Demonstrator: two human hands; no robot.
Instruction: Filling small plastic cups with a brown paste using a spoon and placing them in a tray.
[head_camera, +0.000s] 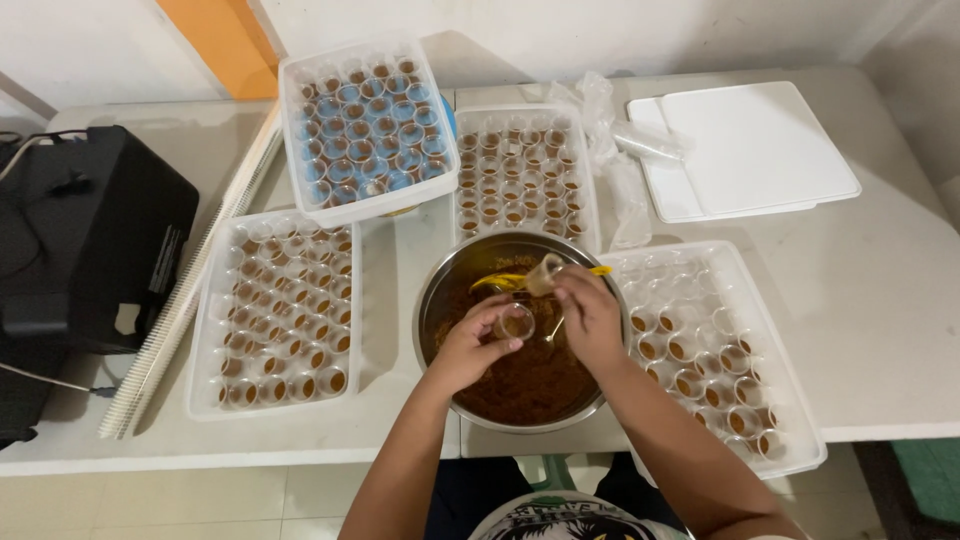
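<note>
The left hand's (468, 345) grip is closed around a small clear cup (515, 323) holding some brown paste, held over the steel bowl (440, 285) of brown paste at the middle of the worktop (880, 300). The right hand's (588, 315) grip pinches a yellow-handled spoon (505, 279) just above that cup; a second small cup (545, 273) sits at its fingertips. A partly filled tray (790, 400) lies just right of the bowl, a full tray (275, 310) to its left.
</note>
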